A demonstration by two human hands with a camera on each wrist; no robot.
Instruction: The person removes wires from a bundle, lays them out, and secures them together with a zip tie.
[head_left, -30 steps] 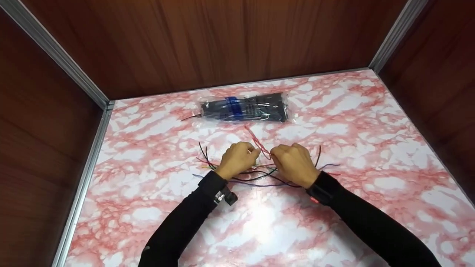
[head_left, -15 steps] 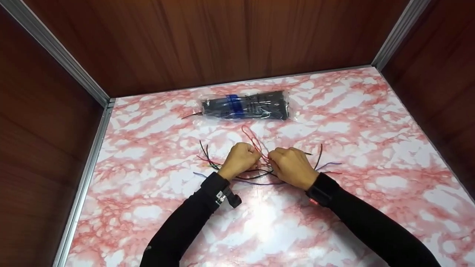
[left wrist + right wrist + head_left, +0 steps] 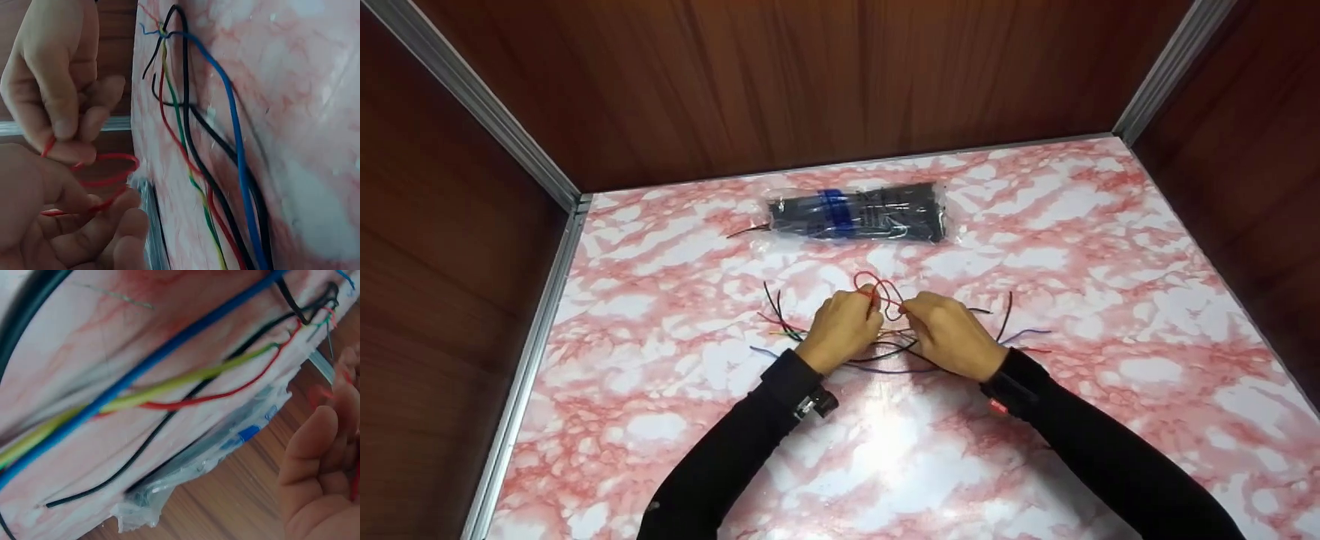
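Red insulation is covering the thin, flexible wire (image 3: 136,163) that I am working, held up between both my hands above the red-and-white marbled tabletop (image 3: 1110,300). I am judging the looping as only part done: bends are showing in the wire, but they are standing loose, and drawing them in is appearing to be what is left. My left hand (image 3: 840,326) is curling inward, thumb and fingers pinching the red strand; my right hand (image 3: 952,334) is pinching it just beside, fingers bent, neither hand spreading. A blue wire (image 3: 233,107), black wires (image 3: 188,135) and a green-and-yellow wire (image 3: 173,90) are lying below, converging at one end; whether they are tied there, I cannot tell. A clear plastic bag with black contents and a blue band (image 3: 892,214) is lying beyond my hands.
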